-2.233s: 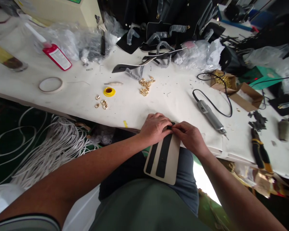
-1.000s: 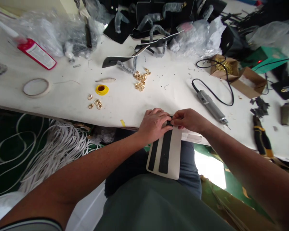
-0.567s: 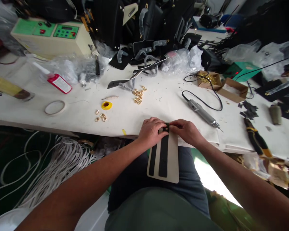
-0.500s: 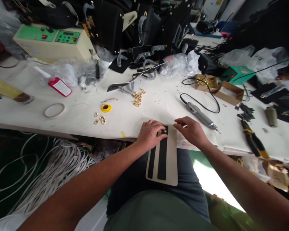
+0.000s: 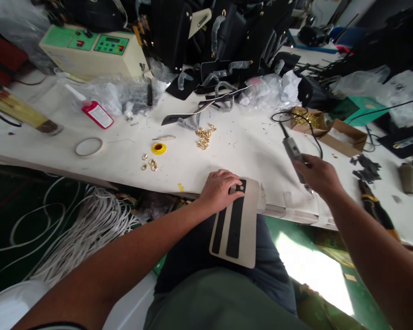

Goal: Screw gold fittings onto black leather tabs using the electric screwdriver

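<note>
Beige panel (image 5: 247,224) points lengthwise from lap (image 5: 270,261) to table (image 5: 253,153), left hand (image 5: 222,190) clasping it, right hand (image 5: 317,175) gripping grey screwdriver (image 5: 291,149).

The panel (image 5: 249,229) over the desk's front edge is plain beige, striped lengthwise with two black strips (image 5: 234,229), the wider bearing a pale gold dot. Grey colours the electric screwdriver (image 5: 289,145); its cord (image 5: 284,130) is black. On the off-white desk (image 5: 251,149), the fittings (image 5: 204,137) shine gold and the spool (image 5: 155,150) is bright yellow, brown-centred. Toward the left edge, the bottle (image 5: 98,114) is red, white-labelled; toward the right edge, the pliers (image 5: 377,210) are black and yellow.
</note>
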`<state>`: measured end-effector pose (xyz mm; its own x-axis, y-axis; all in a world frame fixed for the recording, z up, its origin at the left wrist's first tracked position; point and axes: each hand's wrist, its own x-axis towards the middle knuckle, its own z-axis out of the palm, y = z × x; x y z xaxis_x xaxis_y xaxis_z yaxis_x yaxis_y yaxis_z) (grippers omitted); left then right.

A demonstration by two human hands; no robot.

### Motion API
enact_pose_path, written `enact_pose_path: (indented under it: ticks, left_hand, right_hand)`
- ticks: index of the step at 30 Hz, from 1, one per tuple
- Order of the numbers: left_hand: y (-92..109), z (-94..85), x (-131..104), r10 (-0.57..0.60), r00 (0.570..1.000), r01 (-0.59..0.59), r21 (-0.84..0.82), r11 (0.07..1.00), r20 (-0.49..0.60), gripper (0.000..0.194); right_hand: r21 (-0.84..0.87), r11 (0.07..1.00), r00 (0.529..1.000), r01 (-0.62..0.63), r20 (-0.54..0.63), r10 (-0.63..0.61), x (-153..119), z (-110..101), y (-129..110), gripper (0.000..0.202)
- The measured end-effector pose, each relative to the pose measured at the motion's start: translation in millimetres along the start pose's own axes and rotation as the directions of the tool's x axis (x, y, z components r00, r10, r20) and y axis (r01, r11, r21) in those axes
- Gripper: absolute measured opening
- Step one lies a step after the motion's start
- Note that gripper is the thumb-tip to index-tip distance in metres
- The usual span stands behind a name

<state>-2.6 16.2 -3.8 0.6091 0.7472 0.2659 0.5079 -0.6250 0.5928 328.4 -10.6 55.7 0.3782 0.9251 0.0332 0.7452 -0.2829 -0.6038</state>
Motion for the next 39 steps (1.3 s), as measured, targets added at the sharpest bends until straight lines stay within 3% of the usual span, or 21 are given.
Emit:
enact_pose_path:
  ticks: [1, 2, 3, 4, 6, 9, 13, 19, 32, 39]
  left_hand:
    - [-0.1, 0.0, 0.1, 0.000, 1.000, 0.000, -0.004, 1.000, 0.002, 0.026]
    - [-0.1, -0.1, 0.2, -0.001, 1.000, 0.001, -0.007, 1.000, 0.004, 0.026]
    - [0.0, -0.3, 0.4, -0.002, 1.000, 0.002, -0.008, 1.000, 0.005, 0.026]
    - [0.4, -0.6, 0.5, -0.004, 1.000, 0.004, -0.009, 1.000, 0.005, 0.026]
    - [1.6, -1.3, 0.7, -0.005, 1.000, 0.005, -0.010, 1.000, 0.003, 0.027]
    - [3.9, -2.9, 0.9, -0.016, 1.000, 0.016, -0.019, 1.000, 0.002, 0.028]
    - [5.8, -4.3, 0.9, -0.036, 0.999, 0.036, -0.039, 0.999, 0.014, 0.026]
    - [4.1, -3.2, 0.3, -0.030, 0.999, 0.031, -0.044, 0.999, 0.011, 0.027]
    - [6.1, -4.7, 1.4, -0.032, 0.999, 0.032, -0.025, 0.999, 0.026, 0.024]
    - [6.0, -5.0, 0.8, -0.023, 1.000, 0.023, -0.015, 1.000, 0.018, 0.025]
  right_hand:
    - [0.211, 0.977, 1.000, -0.026, -0.005, 0.027, -6.3, -2.8, -10.1, 0.036]
    - [0.447, 0.893, 0.998, -0.049, -0.011, 0.061, -13.5, -4.1, -22.9, 0.036]
    - [0.657, 0.752, 0.997, -0.054, -0.005, 0.076, -21.3, -3.4, -37.8, 0.035]
    - [0.792, 0.610, 0.997, -0.038, -0.014, 0.080, -29.5, -0.3, -54.3, 0.035]
    - [0.879, 0.477, 0.998, -0.006, -0.026, 0.060, -45.4, 12.6, -87.6, 0.032]
    - [0.821, 0.552, 0.976, 0.148, -0.212, 0.054, -63.7, 42.6, -126.0, 0.032]
    - [0.709, 0.645, 0.936, 0.286, -0.350, -0.031, -72.9, 75.4, -144.5, 0.044]
    - [0.628, 0.705, 0.929, 0.328, -0.348, -0.122, -69.0, 89.1, -143.2, 0.053]
    - [0.686, 0.636, 0.924, 0.354, -0.362, -0.123, -67.5, 97.0, -135.2, 0.047]
    - [0.670, 0.662, 0.929, 0.337, -0.350, -0.119, -67.2, 102.9, -133.9, 0.051]
